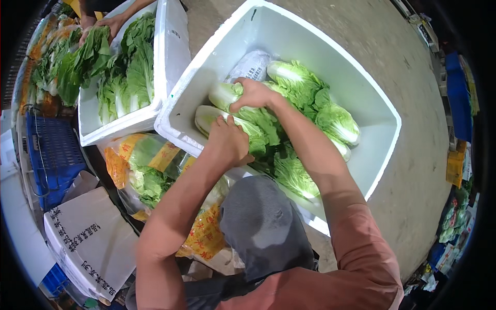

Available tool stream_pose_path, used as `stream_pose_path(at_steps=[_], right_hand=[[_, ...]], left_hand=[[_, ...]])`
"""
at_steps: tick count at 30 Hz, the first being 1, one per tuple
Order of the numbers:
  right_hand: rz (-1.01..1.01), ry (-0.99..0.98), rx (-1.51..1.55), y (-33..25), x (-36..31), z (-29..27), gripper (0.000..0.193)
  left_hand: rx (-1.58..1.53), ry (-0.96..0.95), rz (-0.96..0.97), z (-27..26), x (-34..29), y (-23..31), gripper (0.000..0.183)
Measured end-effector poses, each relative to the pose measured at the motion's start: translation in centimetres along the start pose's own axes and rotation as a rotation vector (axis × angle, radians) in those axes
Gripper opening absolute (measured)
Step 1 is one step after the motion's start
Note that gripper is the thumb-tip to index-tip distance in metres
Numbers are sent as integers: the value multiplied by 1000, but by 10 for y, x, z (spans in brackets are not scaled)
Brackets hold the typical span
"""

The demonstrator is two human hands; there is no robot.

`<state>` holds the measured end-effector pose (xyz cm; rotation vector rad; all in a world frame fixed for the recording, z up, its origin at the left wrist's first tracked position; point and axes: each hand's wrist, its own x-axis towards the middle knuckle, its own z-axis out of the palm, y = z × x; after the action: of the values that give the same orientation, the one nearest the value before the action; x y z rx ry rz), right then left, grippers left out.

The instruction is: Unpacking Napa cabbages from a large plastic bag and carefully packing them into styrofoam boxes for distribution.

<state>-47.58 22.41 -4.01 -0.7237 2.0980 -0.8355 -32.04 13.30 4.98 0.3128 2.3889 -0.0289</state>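
Several napa cabbages lie in a large white foam box (380,155) in front of me. My right hand (254,95) reaches over the wall and wraps its thumb and fingers round the pale end of one napa cabbage (221,95). Just nearer to me, my left hand (228,139) curls its fingers over another napa cabbage (205,117) beside the box's left wall. Its underside is hidden. Further cabbages (337,123) lie to the right, touching one another. A frosted white printed bag (252,66) rests against the far inner corner.
At the upper left, another person's hands (109,27) grip leafy greens (85,59) over a second foam box (173,57). Clear and orange bags of vegetables (150,165) sit left of my box. A white carton (90,240) and blue crate (51,150) stand farther left.
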Motion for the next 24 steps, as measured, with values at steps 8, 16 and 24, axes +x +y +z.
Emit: stream_pose_path(at_steps=[8, 16, 24], right_hand=[[222, -336, 426, 15, 19, -9, 84], [-95, -112, 63, -20, 0, -16, 111], [-134, -145, -145, -7, 17, 4, 91]], left_hand=[[-12, 83, -20, 13, 3, 4, 76], [-135, 33, -16, 5, -1, -5, 79], [-184, 66, -26, 16, 6, -5, 75]])
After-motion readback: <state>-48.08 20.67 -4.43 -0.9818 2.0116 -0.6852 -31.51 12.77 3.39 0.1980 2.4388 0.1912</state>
